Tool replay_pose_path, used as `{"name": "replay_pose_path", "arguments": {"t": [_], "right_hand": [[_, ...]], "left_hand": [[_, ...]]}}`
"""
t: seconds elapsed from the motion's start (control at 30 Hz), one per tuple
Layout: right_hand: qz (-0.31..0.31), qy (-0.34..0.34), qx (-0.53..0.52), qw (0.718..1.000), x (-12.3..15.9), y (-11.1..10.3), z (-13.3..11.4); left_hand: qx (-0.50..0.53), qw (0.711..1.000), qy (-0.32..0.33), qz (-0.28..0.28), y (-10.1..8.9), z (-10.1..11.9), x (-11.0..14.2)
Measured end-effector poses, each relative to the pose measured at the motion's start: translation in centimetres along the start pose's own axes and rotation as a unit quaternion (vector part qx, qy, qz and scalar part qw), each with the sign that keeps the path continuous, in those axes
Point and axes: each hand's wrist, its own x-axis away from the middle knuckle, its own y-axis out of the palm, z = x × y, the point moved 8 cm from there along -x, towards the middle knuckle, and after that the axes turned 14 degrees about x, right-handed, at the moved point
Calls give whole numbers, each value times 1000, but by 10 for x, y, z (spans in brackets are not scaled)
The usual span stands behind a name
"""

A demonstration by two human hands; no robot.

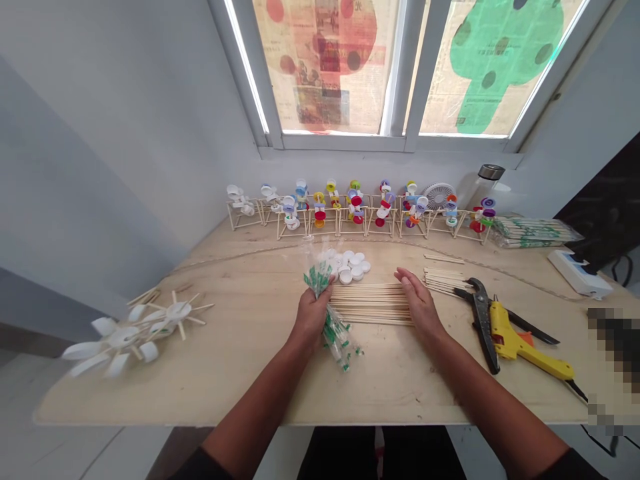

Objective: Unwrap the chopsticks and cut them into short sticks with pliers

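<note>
My left hand (313, 310) is closed around a bunch of crumpled clear plastic wrappers (337, 333) with green print, which stick out above and below the fist. Wooden sticks (373, 303) lie side by side on the table between my hands, their left ends close to the left fist. At their right ends rests my right hand (420, 303), fingers stretched out and palm turned inward along the tips. White bottle caps (353, 265) sit in a small heap just beyond the sticks. Shorter sticks (443, 280) lie to the right of my right hand.
Several stick frames with coloured caps (355, 213) line the back. A yellow glue gun (520, 343) and black cutters (483, 327) lie at right. Beyond are a power strip (580, 273), packed sticks (535, 232), a small fan (440, 197) and a bottle (485, 183). White wheel-like pieces (123, 339) lie left.
</note>
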Motion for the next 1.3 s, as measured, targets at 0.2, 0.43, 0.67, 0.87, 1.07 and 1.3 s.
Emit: {"name": "replay_pose_path", "arguments": {"t": [0.2, 0.43, 0.67, 0.87, 1.07, 1.3], "right_hand": [[12, 17, -22, 1000, -2, -9, 7], [-8, 25, -64, 998, -3, 2, 1], [5, 35, -111, 993, -13, 0, 12], [-9, 37, -135, 990, -10, 2, 4], [-1, 48, -149, 988, 9, -23, 5], [-8, 53, -144, 988, 33, -6, -4]], "left_hand": [[38, 999, 6, 29, -8, 1, 4], [10, 1000, -16, -4, 5, 0, -2], [54, 998, 0, 37, -3, -5, -2], [76, 997, -8, 29, 3, -6, 2], [125, 990, -9, 58, -14, 4, 24], [117, 992, -8, 55, -8, -2, 42]]}}
